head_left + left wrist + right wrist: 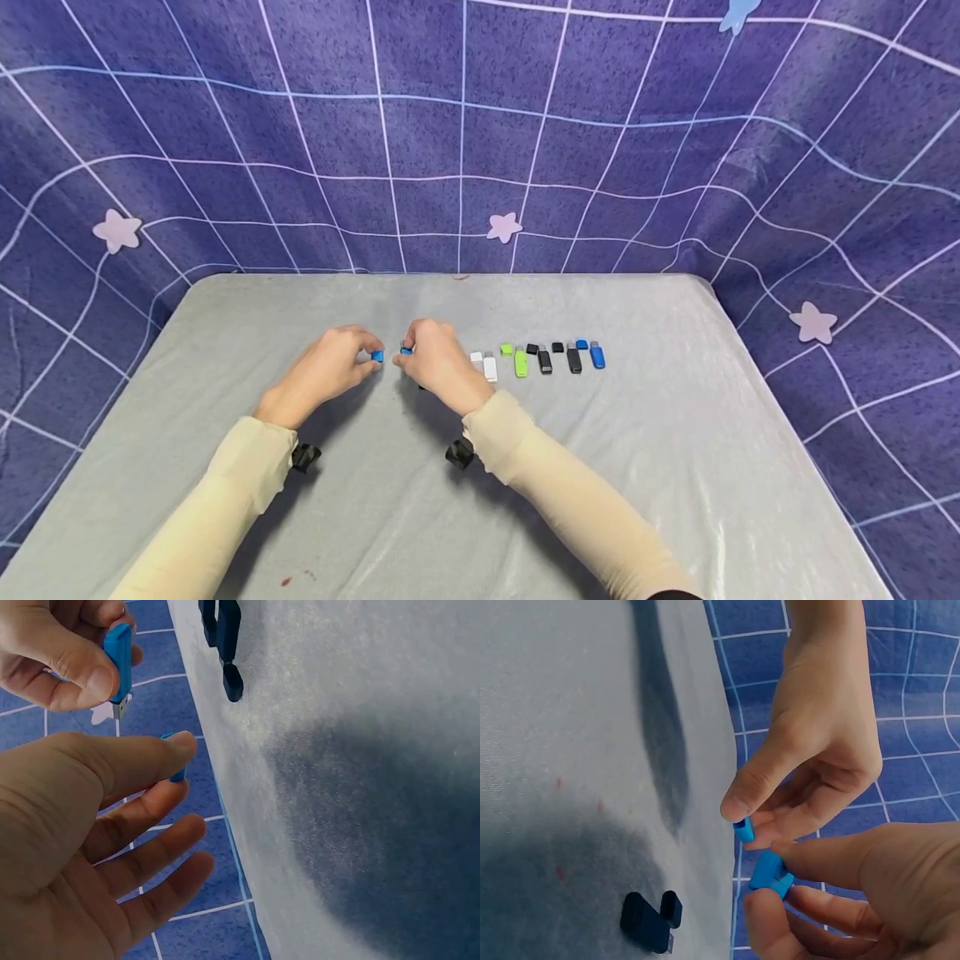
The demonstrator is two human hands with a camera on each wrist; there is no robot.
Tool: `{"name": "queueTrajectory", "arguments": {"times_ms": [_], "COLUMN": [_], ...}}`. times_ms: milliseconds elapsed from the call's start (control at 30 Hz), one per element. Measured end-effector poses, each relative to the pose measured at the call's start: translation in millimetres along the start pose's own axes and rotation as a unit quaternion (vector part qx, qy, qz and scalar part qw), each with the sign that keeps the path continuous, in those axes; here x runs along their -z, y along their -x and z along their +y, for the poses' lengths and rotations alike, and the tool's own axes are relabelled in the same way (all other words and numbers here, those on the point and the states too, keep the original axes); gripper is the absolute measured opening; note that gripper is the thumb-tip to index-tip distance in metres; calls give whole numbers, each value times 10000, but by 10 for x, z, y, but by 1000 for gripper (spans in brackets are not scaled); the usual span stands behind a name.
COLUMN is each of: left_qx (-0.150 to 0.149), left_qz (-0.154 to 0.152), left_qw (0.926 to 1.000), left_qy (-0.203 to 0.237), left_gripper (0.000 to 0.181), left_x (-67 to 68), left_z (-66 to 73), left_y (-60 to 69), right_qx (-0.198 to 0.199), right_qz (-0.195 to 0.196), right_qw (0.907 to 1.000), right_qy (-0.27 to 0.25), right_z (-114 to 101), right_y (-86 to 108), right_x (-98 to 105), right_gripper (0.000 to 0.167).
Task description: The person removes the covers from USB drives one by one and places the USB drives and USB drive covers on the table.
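Note:
My left hand [330, 365] pinches a small blue cap [743, 829] between thumb and index finger; its other fingers are spread loosely in the left wrist view. Across a short gap, my right hand [442, 360] pinches a blue USB stick [118, 660] by its body. The stick's metal plug is bare in the left wrist view and points toward the left hand's side. Cap and stick are apart, both held above the table. Below the right hand lies a black USB stick [646, 921] with its cap beside it, mostly hidden in the head view.
Right of the hands, uncapped USB sticks lie in a row on the grey-covered table [675, 467]: white [490, 367], green [521, 363], two black [545, 361], and blue [597, 356]. Each has a matching cap near its upper left. A purple curtain [420, 142] surrounds the table.

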State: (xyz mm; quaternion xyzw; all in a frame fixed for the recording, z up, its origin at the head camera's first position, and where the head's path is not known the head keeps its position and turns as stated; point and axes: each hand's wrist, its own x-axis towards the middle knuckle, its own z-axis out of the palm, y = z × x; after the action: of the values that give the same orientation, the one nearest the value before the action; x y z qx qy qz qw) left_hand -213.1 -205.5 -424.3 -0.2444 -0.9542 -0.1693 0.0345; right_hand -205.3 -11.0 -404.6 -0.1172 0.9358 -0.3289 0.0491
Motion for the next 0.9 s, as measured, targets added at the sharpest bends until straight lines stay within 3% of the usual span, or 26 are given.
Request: {"name": "queueTrajectory", "arguments": {"times_ms": [233, 467, 900], "left_qx": [-8, 28, 104], "left_qz": [-111, -139, -283], "left_qw": [9998, 9998, 9993], "left_qy": [-170, -157, -228], "left_gripper": [16, 13, 14], "left_x": [-44, -106, -181], "left_z": [-50, -105, -154], "left_y": [-21, -36, -69], "right_qx": [-186, -53, 51], "right_qz": [-67, -94, 6], "right_qw": [9998, 9993, 9983], "right_qy": [94, 357, 577], "right_z": [-65, -108, -115], "right_y": [-48, -111, -147], "right_x": [-143, -348, -473], "right_gripper": [23, 35, 21]}}
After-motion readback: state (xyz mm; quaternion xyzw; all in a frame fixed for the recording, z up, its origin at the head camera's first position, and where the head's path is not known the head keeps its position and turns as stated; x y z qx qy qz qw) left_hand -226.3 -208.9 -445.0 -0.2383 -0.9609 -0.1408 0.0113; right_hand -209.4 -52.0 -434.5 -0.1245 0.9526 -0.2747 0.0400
